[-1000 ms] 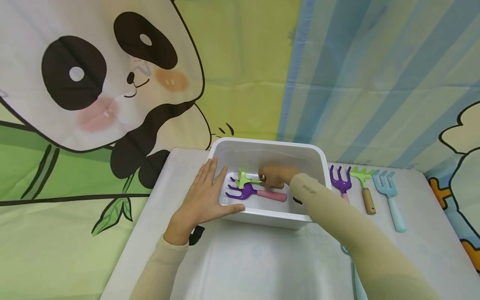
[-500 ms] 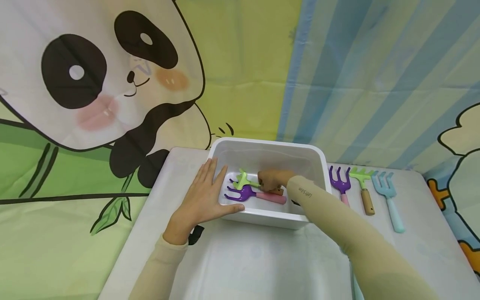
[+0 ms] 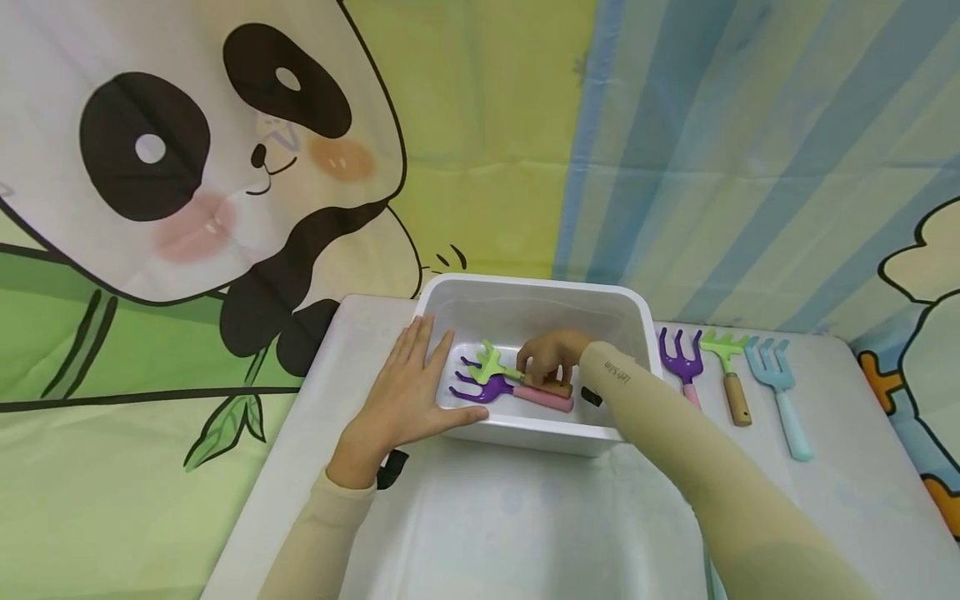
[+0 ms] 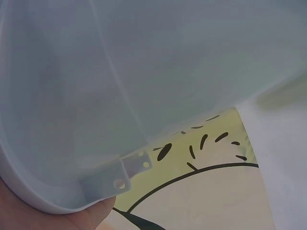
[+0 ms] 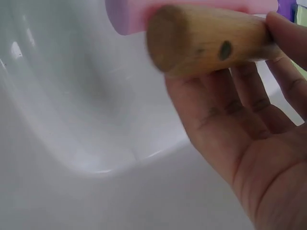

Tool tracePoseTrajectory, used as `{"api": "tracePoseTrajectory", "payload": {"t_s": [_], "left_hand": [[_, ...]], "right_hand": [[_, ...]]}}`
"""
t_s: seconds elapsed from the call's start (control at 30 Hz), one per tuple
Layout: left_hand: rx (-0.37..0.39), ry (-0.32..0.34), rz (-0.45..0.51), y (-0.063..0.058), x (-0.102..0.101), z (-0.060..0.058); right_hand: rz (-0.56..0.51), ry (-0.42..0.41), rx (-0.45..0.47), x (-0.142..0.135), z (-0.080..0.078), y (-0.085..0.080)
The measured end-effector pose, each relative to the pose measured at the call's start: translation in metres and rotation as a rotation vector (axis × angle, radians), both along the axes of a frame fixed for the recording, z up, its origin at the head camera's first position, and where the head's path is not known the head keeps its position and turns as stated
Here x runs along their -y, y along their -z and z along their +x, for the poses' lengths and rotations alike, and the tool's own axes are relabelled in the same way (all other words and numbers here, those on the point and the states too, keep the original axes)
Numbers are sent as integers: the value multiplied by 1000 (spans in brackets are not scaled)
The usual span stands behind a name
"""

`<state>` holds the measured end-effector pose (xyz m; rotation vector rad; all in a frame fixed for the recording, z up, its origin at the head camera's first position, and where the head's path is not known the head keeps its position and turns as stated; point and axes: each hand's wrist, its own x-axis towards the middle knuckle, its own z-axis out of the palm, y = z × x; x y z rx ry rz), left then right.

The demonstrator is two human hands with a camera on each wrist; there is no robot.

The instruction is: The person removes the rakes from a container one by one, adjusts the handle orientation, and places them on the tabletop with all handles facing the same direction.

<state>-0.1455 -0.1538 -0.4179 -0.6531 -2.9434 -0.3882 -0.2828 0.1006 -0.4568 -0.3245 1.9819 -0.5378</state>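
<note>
One green rake point(image 3: 489, 363) in the white bin point(image 3: 540, 310), head at 9 o'clock, wooden handle point(image 5: 206, 40) toward 4, overlapping the purple fork point(image 3: 495, 388) in view; contact unclear. My right hand point(image 3: 552, 353) has its grip clamped on that handle, thumb opposing fingers. My left hand point(image 3: 397, 392) lies spread over the bin's edge at 8. Operating remotely, I'd favour a light pinch, tines clear of the fork's, bin braced.

The bin point(image 3: 551, 428) is white, its rake point(image 3: 489, 363) green and brown, its fork point(image 3: 496, 389) purple-pink.
</note>
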Motion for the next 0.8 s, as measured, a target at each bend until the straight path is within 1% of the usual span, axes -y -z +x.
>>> {"api": "tracePoseTrajectory", "payload": {"t_s": [0.1, 0.27, 0.37, 0.6, 0.8], "left_hand": [[0, 1, -2, 0, 0, 0], [7, -1, -6, 0, 0, 0], [3, -1, -7, 0, 0, 0], [0, 7, -5, 0, -1, 0], [8, 0, -1, 0, 0, 0]], "right_hand": [[5, 14, 29, -1, -1, -2], [0, 9, 65, -3, -3, -5], [-1, 0, 82, -5, -4, -10], [-4, -27, 90, -9, -4, -28], [-34, -43, 96, -9, -2, -45]]}}
